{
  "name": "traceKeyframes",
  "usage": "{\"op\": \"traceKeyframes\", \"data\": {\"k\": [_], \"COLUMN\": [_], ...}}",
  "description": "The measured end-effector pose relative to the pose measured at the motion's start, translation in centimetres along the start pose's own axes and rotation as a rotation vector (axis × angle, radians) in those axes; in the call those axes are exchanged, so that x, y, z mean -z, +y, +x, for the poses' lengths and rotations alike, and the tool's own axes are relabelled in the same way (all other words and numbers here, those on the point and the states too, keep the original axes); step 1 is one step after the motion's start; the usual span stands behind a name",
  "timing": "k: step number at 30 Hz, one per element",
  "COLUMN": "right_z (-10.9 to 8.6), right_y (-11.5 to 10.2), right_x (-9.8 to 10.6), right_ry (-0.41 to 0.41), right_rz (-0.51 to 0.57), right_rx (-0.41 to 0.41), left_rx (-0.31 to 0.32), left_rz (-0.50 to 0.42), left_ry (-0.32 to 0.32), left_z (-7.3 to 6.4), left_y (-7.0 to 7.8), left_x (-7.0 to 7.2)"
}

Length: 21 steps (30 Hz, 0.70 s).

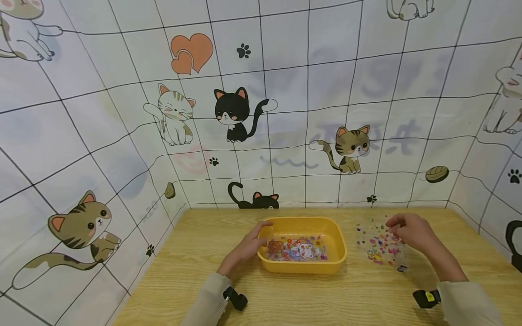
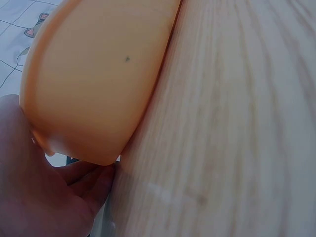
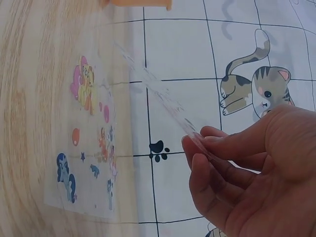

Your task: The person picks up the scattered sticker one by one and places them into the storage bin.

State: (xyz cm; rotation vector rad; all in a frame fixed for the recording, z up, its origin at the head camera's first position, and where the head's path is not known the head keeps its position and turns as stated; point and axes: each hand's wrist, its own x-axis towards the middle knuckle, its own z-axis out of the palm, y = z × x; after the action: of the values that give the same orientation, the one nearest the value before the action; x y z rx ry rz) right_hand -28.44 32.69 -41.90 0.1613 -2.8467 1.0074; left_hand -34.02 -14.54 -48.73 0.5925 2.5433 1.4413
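My left hand (image 1: 246,246) grips the left end of a yellow plastic basin (image 1: 302,268), its thumb at the rim. In the left wrist view the fingers (image 2: 91,182) curl round the far corner of the basin. Inside the basin lie clear sticker sheets (image 1: 295,250) with cartoon animals. To the right, my right hand (image 1: 413,231) pinches the edge of a thin clear sticker sheet (image 3: 165,101) between thumb and fingers, tilted up off the table. Below it a second clear sheet with pony stickers (image 3: 84,94) lies on the table.
The wood-grain table (image 1: 187,267) meets white grid-patterned cloth walls (image 1: 285,136) printed with cats at the back and sides. A black curved object (image 1: 514,246) shows at the right edge.
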Motion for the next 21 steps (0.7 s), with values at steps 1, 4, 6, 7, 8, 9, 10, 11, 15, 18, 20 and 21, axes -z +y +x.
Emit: {"op": "traceKeyframes", "data": {"k": [1, 4, 6, 7, 8, 9, 10, 11, 15, 18, 20, 21], "right_z": [0.0, -0.1, -0.1, -0.1, 0.0, 0.0, 0.0, 0.0, 0.0, 0.0, 0.0, 0.0], "right_y": [-0.1, -0.2, -0.3, -0.4, -0.5, -0.5, -0.6, -0.6, -0.8, -1.1, -1.3, -1.4], "right_x": [0.0, -0.1, -0.1, -0.2, -0.2, -0.3, -0.3, -0.3, -0.3, -0.4, -0.4, -0.5], "right_ry": [0.005, 0.024, 0.034, 0.038, 0.039, 0.038, 0.037, 0.037, 0.037, 0.053, 0.067, 0.075], "right_rz": [0.001, 0.003, 0.009, 0.014, 0.019, 0.026, 0.032, 0.035, 0.046, 0.048, 0.047, 0.044], "right_rx": [0.001, 0.014, 0.021, 0.024, 0.028, 0.029, 0.031, 0.029, 0.04, 0.052, 0.059, 0.062], "left_rx": [0.0, 0.002, 0.004, 0.004, 0.004, 0.003, 0.002, 0.001, 0.004, 0.005, 0.004, 0.004], "left_rz": [0.0, -0.004, -0.005, -0.006, -0.007, -0.009, -0.01, -0.01, -0.013, -0.013, -0.014, -0.016], "left_ry": [0.0, -0.003, -0.004, -0.003, -0.002, -0.001, 0.0, 0.0, 0.002, 0.005, 0.004, 0.002], "left_z": [0.0, -0.1, -0.1, -0.1, -0.1, -0.1, -0.1, -0.1, -0.1, -0.1, -0.2, -0.2], "left_y": [0.0, 0.1, 0.1, 0.1, 0.1, 0.1, 0.1, 0.1, 0.1, 0.1, 0.1, 0.1], "left_x": [0.0, 0.0, 0.0, 0.0, 0.0, 0.0, 0.0, 0.0, 0.0, 0.0, 0.0, 0.0]}}
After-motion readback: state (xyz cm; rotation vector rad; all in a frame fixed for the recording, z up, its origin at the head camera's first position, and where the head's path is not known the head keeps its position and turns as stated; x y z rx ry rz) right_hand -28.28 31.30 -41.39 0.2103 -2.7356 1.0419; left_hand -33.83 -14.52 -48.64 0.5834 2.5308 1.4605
